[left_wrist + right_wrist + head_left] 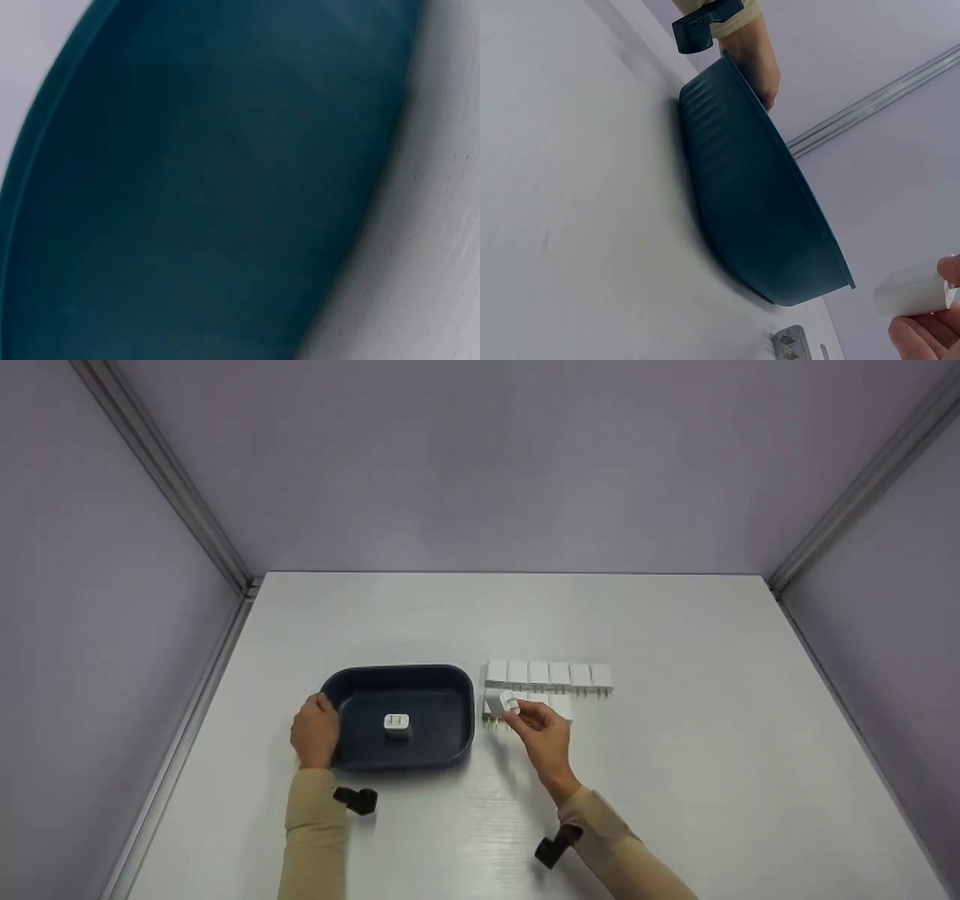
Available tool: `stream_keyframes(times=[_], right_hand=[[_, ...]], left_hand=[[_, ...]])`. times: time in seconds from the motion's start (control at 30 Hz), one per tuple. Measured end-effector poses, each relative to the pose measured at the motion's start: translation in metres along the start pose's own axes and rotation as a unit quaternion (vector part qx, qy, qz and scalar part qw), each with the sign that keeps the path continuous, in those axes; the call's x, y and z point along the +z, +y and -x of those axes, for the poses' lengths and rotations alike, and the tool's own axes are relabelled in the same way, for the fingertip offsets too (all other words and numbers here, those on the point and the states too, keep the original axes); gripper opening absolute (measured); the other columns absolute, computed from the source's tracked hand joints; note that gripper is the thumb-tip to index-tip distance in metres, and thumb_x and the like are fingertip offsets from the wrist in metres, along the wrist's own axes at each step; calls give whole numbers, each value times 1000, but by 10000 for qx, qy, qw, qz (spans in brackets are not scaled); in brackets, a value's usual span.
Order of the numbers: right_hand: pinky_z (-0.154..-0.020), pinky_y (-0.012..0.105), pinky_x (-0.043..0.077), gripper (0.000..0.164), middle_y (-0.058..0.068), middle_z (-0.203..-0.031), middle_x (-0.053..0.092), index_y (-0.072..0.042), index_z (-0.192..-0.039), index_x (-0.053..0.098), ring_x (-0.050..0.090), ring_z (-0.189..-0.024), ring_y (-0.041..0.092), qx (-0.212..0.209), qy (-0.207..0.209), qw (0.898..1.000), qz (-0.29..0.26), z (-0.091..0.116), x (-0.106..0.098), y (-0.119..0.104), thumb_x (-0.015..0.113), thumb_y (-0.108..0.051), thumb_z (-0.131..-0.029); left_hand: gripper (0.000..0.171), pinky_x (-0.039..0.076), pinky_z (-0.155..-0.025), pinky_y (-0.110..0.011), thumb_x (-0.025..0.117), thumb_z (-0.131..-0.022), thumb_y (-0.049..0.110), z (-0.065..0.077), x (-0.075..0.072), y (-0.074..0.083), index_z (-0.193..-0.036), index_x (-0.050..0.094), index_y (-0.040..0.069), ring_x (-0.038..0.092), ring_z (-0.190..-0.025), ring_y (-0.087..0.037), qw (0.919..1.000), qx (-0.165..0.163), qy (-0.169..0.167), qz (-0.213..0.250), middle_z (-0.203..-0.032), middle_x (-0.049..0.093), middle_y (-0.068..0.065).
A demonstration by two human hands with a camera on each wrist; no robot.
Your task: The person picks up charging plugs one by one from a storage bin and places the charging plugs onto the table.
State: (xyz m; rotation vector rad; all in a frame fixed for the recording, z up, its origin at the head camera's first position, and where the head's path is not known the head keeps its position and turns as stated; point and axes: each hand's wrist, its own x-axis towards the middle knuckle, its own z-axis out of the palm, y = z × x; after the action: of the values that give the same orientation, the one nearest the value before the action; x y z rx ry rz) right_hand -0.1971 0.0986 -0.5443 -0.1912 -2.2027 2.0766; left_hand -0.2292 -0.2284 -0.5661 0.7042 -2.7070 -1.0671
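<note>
My left hand (315, 731) grips the left rim of a dark blue plastic basin (446, 716); in the left wrist view only the basin's wall (225, 180) fills the picture, with the hand out of sight. Inside the basin one white charger plug (397, 725) stands with its prongs up. Just right of the basin, my right hand (546, 735) pinches another white charger plug (501, 703) between thumb and fingers, raised above the front row. The right wrist view shows this held plug (907, 292) beyond the basin's rim, part of it covered by fingertips.
Behind the right hand, a back row of several white charger plugs (538, 672) lies with prongs toward me. A shorter front row (560, 705) is partly hidden by the hand. Pale walls enclose the white table (697, 697). Black wrist cameras (559, 846) hang at both sleeves.
</note>
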Motion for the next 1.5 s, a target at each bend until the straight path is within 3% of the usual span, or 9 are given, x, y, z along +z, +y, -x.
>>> stream_keyframes(times=[0.57, 0.87, 1.23, 1.5], right_hand=[[-72, 18, 56, 27, 25, -98, 72, 13, -102, 65, 69, -77, -1, 13, 252, 9996, -94, -6, -14, 6, 73, 1, -80], [-74, 18, 57, 27, 26, -106, 70, 11, -103, 65, 68, -78, -1, 206, 450, 9987, -91, -8, -28, 16, 74, 2, -79], [-71, 17, 56, 29, 25, -101, 72, 15, -101, 65, 71, -80, 5, 31, 600, 9979, -236, -9, -45, 24, 75, 5, -76], [-72, 16, 56, 29, 28, -105, 70, 14, -102, 65, 71, -83, 6, -10, 683, 9977, -38, -10, -58, 23, 75, 4, -77]], left_hand=[[47, 47, -86, -58, 28, -104, 24, -2, 3, -1, -118, 60, -9, 62, -104, -49, 10000, 22, 38, -20, -115, 64, -33], [47, 47, -86, -58, 28, -104, 23, -3, 2, 0, -117, 60, -9, 62, -104, -50, 9999, -48, 62, -64, -115, 64, -33], [48, 47, -89, -59, 26, -104, 23, -3, 1, -1, -123, 57, -8, 61, -107, -50, 9999, 9, -101, -12, -119, 62, -33], [47, 47, -88, -59, 28, -104, 23, -2, 1, -1, -121, 58, -9, 61, -107, -50, 10000, -10, -23, -24, -118, 62, -33]])
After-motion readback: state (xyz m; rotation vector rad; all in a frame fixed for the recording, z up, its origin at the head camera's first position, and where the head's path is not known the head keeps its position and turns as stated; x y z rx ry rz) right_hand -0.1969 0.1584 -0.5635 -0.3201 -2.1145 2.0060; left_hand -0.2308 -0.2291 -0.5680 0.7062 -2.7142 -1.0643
